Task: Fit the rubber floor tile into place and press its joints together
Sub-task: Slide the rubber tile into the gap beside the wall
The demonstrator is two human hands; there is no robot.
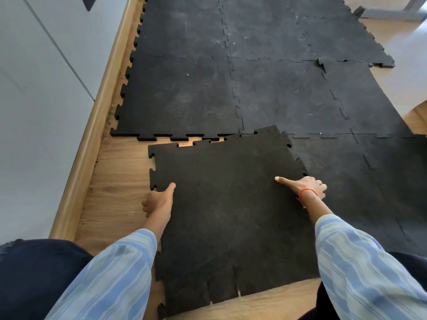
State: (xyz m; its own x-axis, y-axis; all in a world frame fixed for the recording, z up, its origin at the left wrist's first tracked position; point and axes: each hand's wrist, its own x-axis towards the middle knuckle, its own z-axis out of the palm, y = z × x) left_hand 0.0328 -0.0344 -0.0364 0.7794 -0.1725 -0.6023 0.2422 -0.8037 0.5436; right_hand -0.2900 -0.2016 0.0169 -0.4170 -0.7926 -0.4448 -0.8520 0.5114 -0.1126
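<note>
A loose black rubber floor tile (226, 204) with jigsaw edges lies in front of me, turned slightly askew. Its far right corner rides over the laid black tiles (184, 95). My left hand (158, 202) grips the tile's left edge, thumb on top and fingers under. At the right edge my right hand (305, 187) holds the tile, thumb stretched across its top; a red thread circles that wrist. A narrow gap of wooden floor (184, 143) shows between the tile's far edge and the laid row's teeth.
Bare wooden floor (120, 181) runs along the left beside a wooden skirting board (92, 135) and a pale wall. Laid tiles also extend on the right (369, 176). One joint corner further back (321, 63) sticks up. My knees in dark trousers are at the bottom corners.
</note>
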